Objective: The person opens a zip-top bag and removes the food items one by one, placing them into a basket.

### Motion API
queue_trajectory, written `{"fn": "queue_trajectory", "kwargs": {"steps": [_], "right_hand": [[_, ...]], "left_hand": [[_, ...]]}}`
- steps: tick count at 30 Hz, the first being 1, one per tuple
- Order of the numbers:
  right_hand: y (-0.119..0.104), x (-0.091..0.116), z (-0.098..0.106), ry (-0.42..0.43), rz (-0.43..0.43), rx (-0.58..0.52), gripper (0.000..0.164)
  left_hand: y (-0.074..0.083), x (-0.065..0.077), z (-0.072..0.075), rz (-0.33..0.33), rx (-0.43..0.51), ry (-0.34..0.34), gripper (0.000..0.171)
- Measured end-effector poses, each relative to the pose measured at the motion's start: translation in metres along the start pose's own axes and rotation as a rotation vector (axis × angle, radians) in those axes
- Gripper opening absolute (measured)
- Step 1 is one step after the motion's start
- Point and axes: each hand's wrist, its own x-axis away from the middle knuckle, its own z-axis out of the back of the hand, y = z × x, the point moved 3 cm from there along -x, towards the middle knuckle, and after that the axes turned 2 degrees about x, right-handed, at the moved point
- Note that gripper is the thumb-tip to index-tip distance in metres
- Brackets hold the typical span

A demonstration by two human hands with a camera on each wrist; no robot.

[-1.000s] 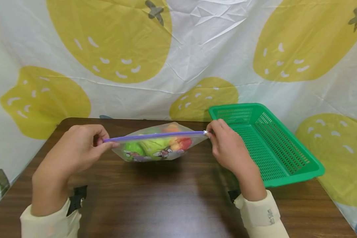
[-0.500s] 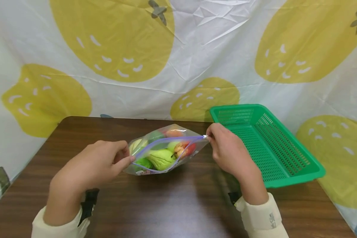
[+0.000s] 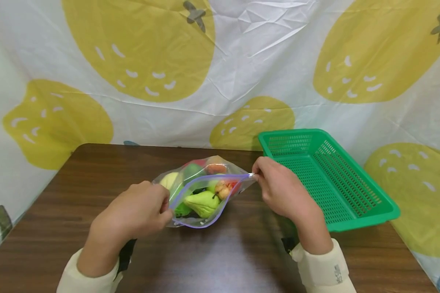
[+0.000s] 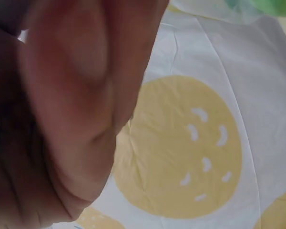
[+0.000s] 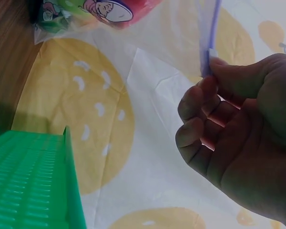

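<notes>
A clear zip bag [image 3: 209, 177] with purple zip strips lies in the middle of the head view, its mouth spread apart. Inside are a green pear [image 3: 204, 203], a red-and-yellow round fruit [image 3: 225, 189] and several other fruit-like pieces. My left hand [image 3: 133, 211] grips the left end of the mouth between thumb and curled fingers. With thumb and forefinger, my right hand [image 3: 285, 191] pinches the right corner at the white slider [image 3: 250, 175]. The right wrist view shows this pinch on the slider [image 5: 211, 53]; in the left wrist view, fingers [image 4: 71, 95] fill the left side.
A green perforated basket [image 3: 366, 221] stands right of the bag, close behind the right hand. The brown wooden table [image 3: 212, 260] ends at a white curtain [image 3: 161, 126] with yellow fruit prints.
My left hand has come right and toward me, and the bag's mouth has spread from a closed-looking line into a wide gap. The right hand stays at the slider, slightly lower.
</notes>
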Motion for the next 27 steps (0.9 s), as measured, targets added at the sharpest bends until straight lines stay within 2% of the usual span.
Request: {"fn": "queue_trajectory", "kwargs": {"steps": [4,7,10,12,14,17,19,21,24,27], "right_hand": [[-0.002,0.002,0.003,-0.034,-0.025,-0.005,0.006],[-0.006,0.004,0.007,-0.048,-0.040,0.004,0.014],[-0.016,0.004,0.012,0.026,-0.016,0.014,0.019],[-0.028,0.002,0.013,0.119,0.044,-0.001,0.016],[-0.043,0.000,0.009,0.201,0.139,-0.033,0.011],[-0.067,-0.005,-0.006,0.247,0.298,-0.063,0.010],[-0.078,-0.008,-0.022,0.224,0.365,-0.049,0.014],[-0.086,-0.011,-0.038,0.178,0.381,-0.010,0.020],[-0.090,-0.015,-0.058,0.101,0.340,0.055,0.033],[-0.090,-0.017,-0.070,0.061,0.278,0.107,0.046]], "left_hand": [[0.003,-0.001,0.004,-0.017,-0.037,0.082,0.025],[0.004,-0.001,0.008,-0.004,-0.077,0.140,0.023],[0.006,-0.001,0.010,0.012,-0.117,0.197,0.022],[0.008,-0.001,0.011,0.010,-0.131,0.230,0.023],[0.010,-0.001,0.012,-0.003,-0.138,0.258,0.023],[0.013,-0.001,0.012,-0.033,-0.144,0.290,0.023],[0.015,-0.001,0.012,-0.057,-0.143,0.305,0.021],[0.017,-0.002,0.011,-0.076,-0.141,0.316,0.019],[0.019,-0.002,0.010,-0.097,-0.145,0.321,0.017],[0.020,-0.003,0.008,-0.102,-0.143,0.315,0.018]]}}
